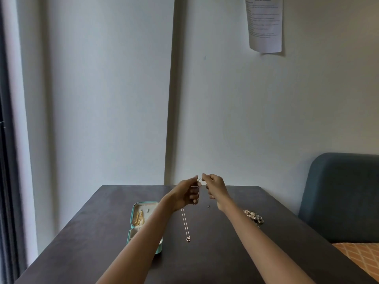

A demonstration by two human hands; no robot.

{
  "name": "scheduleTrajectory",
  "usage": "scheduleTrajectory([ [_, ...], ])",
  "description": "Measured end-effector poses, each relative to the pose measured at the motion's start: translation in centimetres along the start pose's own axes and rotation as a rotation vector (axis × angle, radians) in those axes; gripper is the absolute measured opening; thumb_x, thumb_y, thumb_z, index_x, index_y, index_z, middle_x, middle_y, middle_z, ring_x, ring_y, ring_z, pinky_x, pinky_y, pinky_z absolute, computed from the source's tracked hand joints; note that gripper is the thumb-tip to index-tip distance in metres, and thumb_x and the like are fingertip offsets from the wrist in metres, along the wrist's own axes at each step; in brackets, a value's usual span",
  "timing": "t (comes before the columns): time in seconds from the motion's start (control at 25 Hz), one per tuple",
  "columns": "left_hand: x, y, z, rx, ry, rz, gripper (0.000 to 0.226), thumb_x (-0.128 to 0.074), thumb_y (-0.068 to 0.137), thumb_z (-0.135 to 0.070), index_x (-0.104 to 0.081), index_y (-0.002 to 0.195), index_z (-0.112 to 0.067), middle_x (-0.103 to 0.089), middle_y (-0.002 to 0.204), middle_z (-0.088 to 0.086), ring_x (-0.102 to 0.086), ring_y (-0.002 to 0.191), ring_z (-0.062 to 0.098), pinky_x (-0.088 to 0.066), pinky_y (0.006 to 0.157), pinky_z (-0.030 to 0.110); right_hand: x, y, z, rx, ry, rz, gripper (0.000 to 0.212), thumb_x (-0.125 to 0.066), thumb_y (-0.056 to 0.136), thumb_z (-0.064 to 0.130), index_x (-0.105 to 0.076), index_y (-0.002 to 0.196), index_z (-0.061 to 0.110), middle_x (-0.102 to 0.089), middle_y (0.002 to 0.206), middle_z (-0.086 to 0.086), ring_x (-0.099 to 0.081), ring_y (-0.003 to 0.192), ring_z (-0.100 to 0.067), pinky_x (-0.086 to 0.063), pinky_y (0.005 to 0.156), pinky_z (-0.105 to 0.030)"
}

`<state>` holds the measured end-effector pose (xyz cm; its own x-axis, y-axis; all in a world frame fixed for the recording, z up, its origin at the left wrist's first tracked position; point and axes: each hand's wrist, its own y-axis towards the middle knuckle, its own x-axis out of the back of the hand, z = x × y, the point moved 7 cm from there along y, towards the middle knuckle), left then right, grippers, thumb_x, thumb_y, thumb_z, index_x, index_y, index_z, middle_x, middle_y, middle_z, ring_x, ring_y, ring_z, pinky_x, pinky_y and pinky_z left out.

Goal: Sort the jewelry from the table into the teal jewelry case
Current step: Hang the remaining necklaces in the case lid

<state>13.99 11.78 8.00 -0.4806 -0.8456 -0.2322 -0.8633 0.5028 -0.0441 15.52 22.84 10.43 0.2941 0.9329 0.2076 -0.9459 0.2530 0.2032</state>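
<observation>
Dark table (215,253) against a plain wall. Left hand (187,194) and right hand (215,189) pinch the ends of a necklace (185,224) mid-frame; chain hangs vertically, pendant lowest. Teal jewelry case (134,210) lies open lower left, nearer the left hand. More jewelry (254,216) sits right.

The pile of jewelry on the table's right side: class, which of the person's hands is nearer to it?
Right. The right hand is raised just up and left of the jewelry pile, pinching the necklace end. The left hand is further left, toward the teal case.
</observation>
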Motion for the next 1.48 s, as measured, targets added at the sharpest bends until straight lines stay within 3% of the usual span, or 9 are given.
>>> scheduleTrajectory([
  [0.16,1.1,0.2,-0.7,-0.116,-0.295,-0.077,0.023,-0.045,0.098,-0.027,-0.053,0.081,-0.012,-0.041,0.050,-0.004,-0.039,0.039,0.009,-0.042,0.045,0.022,-0.3,0.0,-2.3,0.021,-0.033,-0.030,0.026,-0.051,0.093,0.032,-0.053,0.072,0.018,-0.039,0.056,0.005,-0.031,0.049,-0.010,-0.025,0.046,-0.023],
  [0.32,2.8,0.9,-0.8,-0.254,-0.544,-0.159,0.024,-0.040,0.100,-0.020,-0.057,0.096,-0.004,-0.066,0.092,0.011,-0.067,0.079,0.025,-0.060,0.064,0.030,-2.0,-0.9,-3.5,0.111,-0.177,-0.005,0.023,-0.047,0.095,0.032,-0.059,0.081,0.019,-0.051,0.064,0.007,-0.046,0.060,-0.010,-0.031,0.051,-0.023],
  [0.44,3.6,1.5,-0.1,-0.288,-0.458,-0.267,0.025,-0.039,0.100,-0.018,-0.057,0.099,-0.001,-0.065,0.096,0.013,-0.064,0.085,0.026,-0.056,0.070,0.031,-3.6,-1.6,-3.1,0.223,-0.369,0.041,0.024,-0.050,0.094,0.033,-0.062,0.081,0.016,-0.059,0.069,0.005,-0.055,0.068,-0.013,-0.038,0.059,-0.027],
  [0.52,4.2,1.7,0.5,-0.254,-0.312,-0.356,0.026,-0.040,0.100,-0.016,-0.058,0.101,0.002,-0.064,0.091,0.012,-0.064,0.076,0.023,-0.053,0.066,0.030,-4.5,-2.0,-2.5,0.281,-0.405,0.073,0.018,-0.056,0.091,0.033,-0.061,0.076,0.023,-0.058,0.058,0.009,-0.055,0.054,-0.006,-0.039,0.055,-0.021],
  [0.68,5.2,1.5,1.8,-0.149,-0.113,-0.434,0.021,-0.047,0.096,-0.013,-0.062,0.103,0.001,-0.062,0.079,0.014,-0.059,0.059,0.022,-0.050,0.050,0.027,-4.4,-2.0,-1.9,0.213,-0.212,0.119,0.010,-0.068,0.082,0.024,-0.063,0.074,0.021,-0.061,0.054,0.004,-0.050,0.038,-0.005,-0.040,0.039,-0.018],
  [1.04,2.1,1.0,3.5,0.106,0.159,-0.210,0.026,-0.029,0.095,-0.006,-0.054,0.088,0.000,-0.051,0.068,0.010,-0.047,0.053,0.017,-0.040,0.047,0.024,-2.1,-1.7,-4.8,-0.045,0.144,0.093,0.019,-0.069,0.084,0.030,-0.062,0.076,0.013,-0.047,0.046,0.005,-0.042,0.039,-0.006,-0.040,0.041,-0.018],
  [1.2,0.9,0.9,4.4,0.249,0.269,-0.107,0.038,-0.029,0.100,-0.032,-0.046,0.075,-0.010,-0.040,0.052,0.001,-0.037,0.044,0.012,-0.031,0.045,0.020,-2.0,-1.0,-7.4,-0.196,0.308,0.053,0.025,-0.070,0.082,0.035,-0.058,0.071,0.016,-0.051,0.057,0.002,-0.048,0.047,-0.008,-0.044,0.047,-0.019],
  [1.36,0.1,1.3,5.2,0.258,0.047,-0.008,0.056,-0.019,0.100,-0.050,-0.049,0.071,-0.012,-0.041,0.047,-0.002,-0.037,0.041,0.010,-0.032,0.042,0.019,-2.5,-1.0,-9.1,-0.309,0.512,0.043,0.026,-0.067,0.085,0.032,-0.057,0.069,0.014,-0.057,0.059,-0.002,-0.052,0.045,-0.010,-0.045,0.041,-0.019],
  [1.48,0.4,1.5,6.0,0.166,-0.291,0.002,0.057,-0.021,0.099,-0.050,-0.057,0.085,-0.007,-0.059,0.064,0.006,-0.056,0.051,0.018,-0.049,0.050,0.026,-2.6,-1.0,-9.3,-0.297,0.531,0.039,0.022,-0.064,0.088,0.031,-0.057,0.074,0.015,-0.054,0.049,0.006,-0.049,0.038,-0.005,-0.044,0.041,-0.018],
])
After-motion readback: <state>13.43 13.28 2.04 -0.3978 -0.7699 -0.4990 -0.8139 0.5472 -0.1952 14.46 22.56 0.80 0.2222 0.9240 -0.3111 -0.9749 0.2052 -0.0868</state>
